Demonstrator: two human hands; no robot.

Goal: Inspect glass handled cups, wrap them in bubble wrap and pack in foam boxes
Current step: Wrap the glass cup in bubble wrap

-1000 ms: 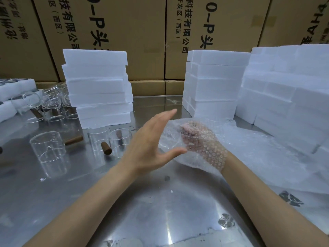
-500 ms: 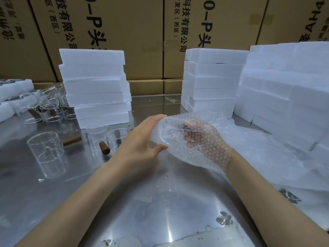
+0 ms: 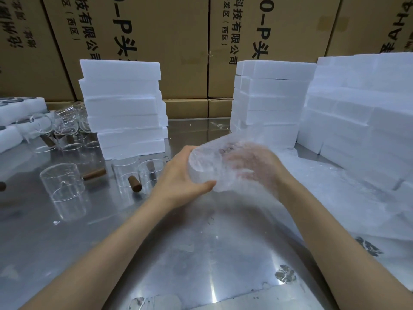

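left hand (image 3: 178,177) grip: curled round bubble-wrapped cup (image 3: 207,166) | right hand (image 3: 252,166) grip: under the wrap, blurred, cannot tell | bare cups (image 3: 62,186) on table (image 3: 190,242)

Only 1 view is given, taken from a head-worn wide-angle camera. The steel worktop (image 3: 201,253) is looked down on from close above, facing forward; both forearms are seen entering from the bottom edge, and stacked cartons (image 3: 178,41) are seen behind.
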